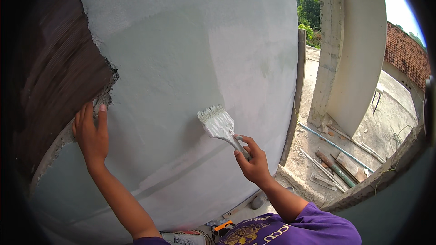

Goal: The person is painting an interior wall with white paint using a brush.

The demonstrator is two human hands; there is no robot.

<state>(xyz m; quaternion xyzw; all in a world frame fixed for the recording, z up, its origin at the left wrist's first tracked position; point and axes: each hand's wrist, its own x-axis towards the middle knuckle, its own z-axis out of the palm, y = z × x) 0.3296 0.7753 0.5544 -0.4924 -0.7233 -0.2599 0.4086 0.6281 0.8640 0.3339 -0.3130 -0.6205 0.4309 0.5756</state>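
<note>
My right hand (252,162) grips the handle of a wide paintbrush (219,122), its bristles and ferrule coated in white paint. The bristles point up and to the left, close to the wall (168,63); whether they touch it I cannot tell. Part of the wall is greyish green, and paler white paint covers its right and lower areas. My left hand (92,134) rests with fingers stretched out against the rough broken plaster edge, beside a dark brown wooden panel (59,68). Nothing is held in it.
Right of the wall stands a concrete pillar (352,54). Pipes (338,147) and boards lie on the ground near its foot. Low down, by my purple shirt (295,229), sits a paint container (184,237) with an orange item (223,226) beside it.
</note>
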